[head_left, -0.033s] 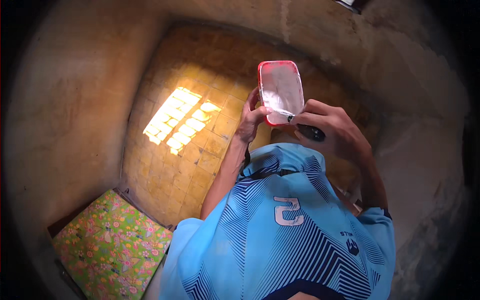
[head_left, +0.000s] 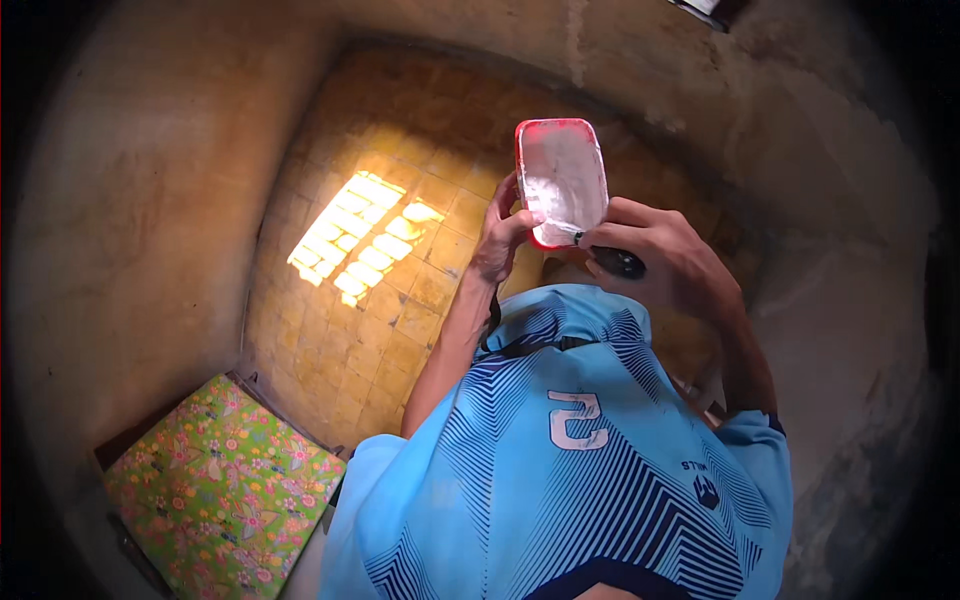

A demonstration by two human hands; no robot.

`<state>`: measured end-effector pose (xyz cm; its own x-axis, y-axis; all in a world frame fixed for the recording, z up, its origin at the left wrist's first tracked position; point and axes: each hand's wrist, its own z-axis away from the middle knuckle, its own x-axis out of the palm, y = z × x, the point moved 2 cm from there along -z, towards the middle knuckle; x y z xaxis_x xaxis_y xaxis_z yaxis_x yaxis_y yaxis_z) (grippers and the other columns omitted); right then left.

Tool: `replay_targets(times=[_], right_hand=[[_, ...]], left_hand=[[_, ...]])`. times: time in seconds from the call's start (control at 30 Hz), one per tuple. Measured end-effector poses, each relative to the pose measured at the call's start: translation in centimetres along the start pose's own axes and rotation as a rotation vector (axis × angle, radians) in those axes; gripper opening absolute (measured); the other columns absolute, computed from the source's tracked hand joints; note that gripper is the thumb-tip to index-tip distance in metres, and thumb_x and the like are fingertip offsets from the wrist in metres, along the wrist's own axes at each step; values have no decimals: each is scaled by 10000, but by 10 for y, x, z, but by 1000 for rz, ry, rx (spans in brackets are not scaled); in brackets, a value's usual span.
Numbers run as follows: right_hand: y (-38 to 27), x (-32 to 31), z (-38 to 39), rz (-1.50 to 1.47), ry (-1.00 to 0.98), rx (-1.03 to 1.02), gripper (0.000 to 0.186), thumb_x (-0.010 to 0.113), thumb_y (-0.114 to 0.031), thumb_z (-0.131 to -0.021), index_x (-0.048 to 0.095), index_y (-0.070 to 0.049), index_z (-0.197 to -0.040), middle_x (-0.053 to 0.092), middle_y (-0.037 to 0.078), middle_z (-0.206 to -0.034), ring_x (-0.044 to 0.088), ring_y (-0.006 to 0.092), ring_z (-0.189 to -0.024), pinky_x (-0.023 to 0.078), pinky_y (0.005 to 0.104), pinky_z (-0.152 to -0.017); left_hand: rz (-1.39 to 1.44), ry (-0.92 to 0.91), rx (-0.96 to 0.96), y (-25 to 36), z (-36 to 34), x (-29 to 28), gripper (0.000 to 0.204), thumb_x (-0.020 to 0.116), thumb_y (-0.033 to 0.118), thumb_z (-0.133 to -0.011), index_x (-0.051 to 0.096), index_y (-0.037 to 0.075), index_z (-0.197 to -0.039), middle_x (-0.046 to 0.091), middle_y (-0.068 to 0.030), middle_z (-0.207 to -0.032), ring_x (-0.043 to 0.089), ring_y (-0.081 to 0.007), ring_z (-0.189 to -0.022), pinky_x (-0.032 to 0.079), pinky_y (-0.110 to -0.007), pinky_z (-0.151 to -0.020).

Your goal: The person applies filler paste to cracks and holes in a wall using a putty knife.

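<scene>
In front of my waist, my left hand [head_left: 502, 236] grips a red-rimmed rectangular tub [head_left: 519, 160] by its left side, with the thumb over the near left rim. White paste [head_left: 566, 180] coats the inside of the tub. My right hand [head_left: 668, 246] is closed around the black handle of what looks like a putty knife [head_left: 622, 262]. Its thin, whitish blade reaches over the tub's near end, close to my left thumb. The grip hides part of the tool.
Yellow tiles [head_left: 380, 335] cover the floor, with bright sunlight patches [head_left: 350, 225]. A green floral-covered surface [head_left: 225, 480] sits at the lower left. Stained walls stand at left [head_left: 170, 200] and right [head_left: 840, 240]. A pale object [head_left: 703, 10] shows at the top right edge.
Very little differs. The view has shifted slightly, and the putty knife and right hand sit a touch further left and up. Both hands keep their holds.
</scene>
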<state>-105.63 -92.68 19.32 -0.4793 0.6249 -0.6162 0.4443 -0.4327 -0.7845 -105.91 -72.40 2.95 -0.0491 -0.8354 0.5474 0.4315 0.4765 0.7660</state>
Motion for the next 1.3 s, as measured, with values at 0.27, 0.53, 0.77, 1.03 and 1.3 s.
replay_targets(times=[0.27,0.53,0.77,1.03,1.3], right_hand=[[49,-16,-68,93,235,-37,227,766,-100,-695,693,-34,-899,648,131,-872,664,310,-751,543,369,-668],[52,17,-136,54,444,155,147,731,-121,-759,713,-4,-846,672,127,-782,682,246,-681,550,328,-661],[29,57,-208,-9,406,114,148,732,-136,-776,712,-4,-840,666,133,-761,682,238,-664,537,329,-622],[10,88,-293,18,451,138,136,719,-141,-782,702,-12,-820,656,137,-737,652,246,-624,519,333,-612],[-7,133,-376,161,218,-35,230,733,-106,-736,667,-24,-940,640,143,-936,652,332,-776,543,398,-703]], left_hand=[[7,58,145,4,-32,-8,854,702,146,-687,349,23,-1456,450,-134,-1386,497,-261,-1263,430,-401,-1079],[54,163,179,34,-46,-57,804,710,145,-721,357,52,-1438,468,-134,-1335,558,-258,-1203,520,-388,-987],[73,144,189,85,-55,-114,767,716,175,-737,380,61,-1417,475,-120,-1331,589,-256,-1153,555,-383,-931],[44,157,190,156,-69,-191,748,731,176,-714,403,65,-1377,483,-123,-1294,567,-243,-1166,557,-377,-917],[-78,171,146,189,-79,-262,677,706,221,-731,438,67,-1333,498,-104,-1232,574,-240,-1139,553,-380,-917]])
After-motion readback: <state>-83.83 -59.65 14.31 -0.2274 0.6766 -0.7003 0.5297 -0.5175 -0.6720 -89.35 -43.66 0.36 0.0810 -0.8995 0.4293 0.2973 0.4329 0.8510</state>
